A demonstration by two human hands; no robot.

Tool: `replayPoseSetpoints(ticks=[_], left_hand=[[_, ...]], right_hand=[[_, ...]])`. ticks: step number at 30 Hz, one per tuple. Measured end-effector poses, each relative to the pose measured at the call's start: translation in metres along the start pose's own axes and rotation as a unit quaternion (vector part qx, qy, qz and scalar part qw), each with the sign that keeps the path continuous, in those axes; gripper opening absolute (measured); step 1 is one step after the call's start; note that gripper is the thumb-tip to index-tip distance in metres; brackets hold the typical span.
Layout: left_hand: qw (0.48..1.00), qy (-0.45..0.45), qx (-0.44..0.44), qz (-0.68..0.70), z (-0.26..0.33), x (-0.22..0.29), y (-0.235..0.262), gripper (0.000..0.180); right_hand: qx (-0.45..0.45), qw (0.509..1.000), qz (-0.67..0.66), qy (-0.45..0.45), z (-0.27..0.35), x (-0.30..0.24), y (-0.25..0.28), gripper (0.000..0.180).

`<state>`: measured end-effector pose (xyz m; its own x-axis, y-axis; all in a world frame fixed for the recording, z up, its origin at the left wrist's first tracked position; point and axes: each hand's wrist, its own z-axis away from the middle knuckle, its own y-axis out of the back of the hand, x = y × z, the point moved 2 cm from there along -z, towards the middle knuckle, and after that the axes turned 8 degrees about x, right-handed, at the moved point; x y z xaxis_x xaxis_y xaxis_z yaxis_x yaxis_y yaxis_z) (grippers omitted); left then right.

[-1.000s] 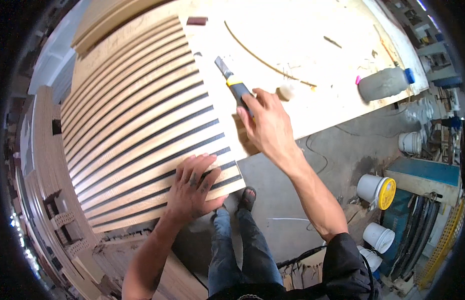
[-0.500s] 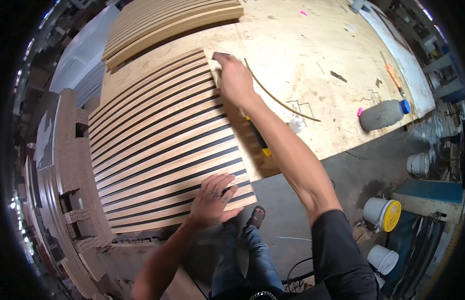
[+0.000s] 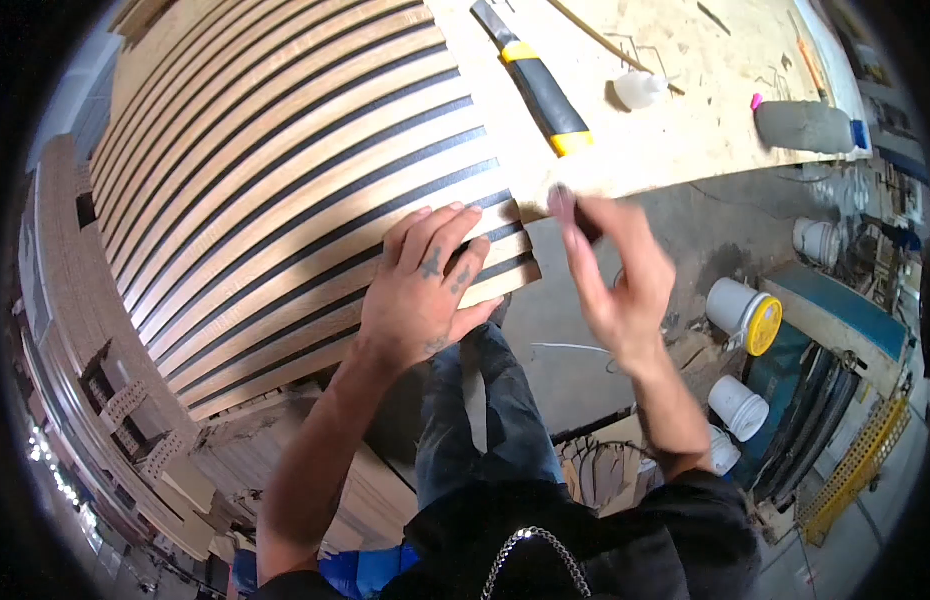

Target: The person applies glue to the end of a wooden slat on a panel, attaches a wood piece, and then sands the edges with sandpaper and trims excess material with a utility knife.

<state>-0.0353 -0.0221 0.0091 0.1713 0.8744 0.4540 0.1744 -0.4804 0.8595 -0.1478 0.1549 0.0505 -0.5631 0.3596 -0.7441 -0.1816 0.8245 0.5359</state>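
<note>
A wooden slatted panel [image 3: 275,180], light slats with black strips between them, lies across the workbench toward its near edge. My left hand [image 3: 415,285] rests on the panel's near right corner, fingers spread over the slats and thumb at the front edge. Just right of that corner, apart from the panel, my right hand [image 3: 623,275] pinches a small dark reddish piece [image 3: 562,203] between thumb and fingers. It looks like folded sandpaper, though blur hides its detail. Beyond the hands lies a chisel [image 3: 547,98] with a black and yellow handle.
A small whitish bottle [image 3: 640,91] and a thin wooden strip [image 3: 595,35] lie on the bench [image 3: 665,140]. Farther right is a grey bottle [image 3: 805,127] with a blue cap. Buckets [image 3: 737,305] stand on the floor at the right.
My right hand has come back from the panel's far right corner to beside the near one, still holding the small dark piece. My left hand stays on the panel. The view has shifted nearer.
</note>
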Motion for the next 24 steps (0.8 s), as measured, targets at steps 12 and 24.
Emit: replayPoseSetpoints(ticks=[12,24], left_hand=[[0.999,-0.006,0.035,0.0,0.003,-0.001,-0.004,0.073],[0.999,-0.015,0.042,-0.013,0.003,-0.002,-0.005,0.071]], right_hand=[[-0.025,0.992,0.098,0.07,0.096,0.012,0.005,0.05],[-0.056,0.982,0.125,0.128,0.077,0.008,0.008,0.043]])
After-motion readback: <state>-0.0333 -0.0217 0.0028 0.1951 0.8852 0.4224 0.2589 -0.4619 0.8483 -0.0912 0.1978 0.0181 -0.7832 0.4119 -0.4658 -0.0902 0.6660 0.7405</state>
